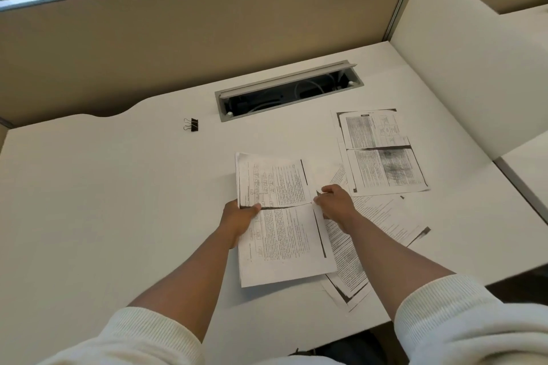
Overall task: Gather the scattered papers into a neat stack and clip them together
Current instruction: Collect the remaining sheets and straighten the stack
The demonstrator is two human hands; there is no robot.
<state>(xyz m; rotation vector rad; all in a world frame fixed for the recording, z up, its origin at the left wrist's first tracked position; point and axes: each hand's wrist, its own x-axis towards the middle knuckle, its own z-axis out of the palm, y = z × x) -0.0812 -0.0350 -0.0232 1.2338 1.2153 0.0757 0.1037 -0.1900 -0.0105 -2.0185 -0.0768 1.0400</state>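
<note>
Both hands hold the stack (281, 222): left hand (237, 216) pinches its 9 o'clock edge, right hand (335, 201) its 3 o'clock edge. Better square these edges before taking the loose sheets (382, 154) at 2 o'clock; the clip (191, 124) waits at 11 o'clock.

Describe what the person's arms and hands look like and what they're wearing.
Both arms wear cream-white sleeves of a ribbed knit, the left sleeve and right sleeve pushed up toward the elbows, leaving the forearms bare. The cuffs look thick and soft. The left hand and right hand are bare: no gloves, and no watch, ring or bracelet shows from this view.
</note>
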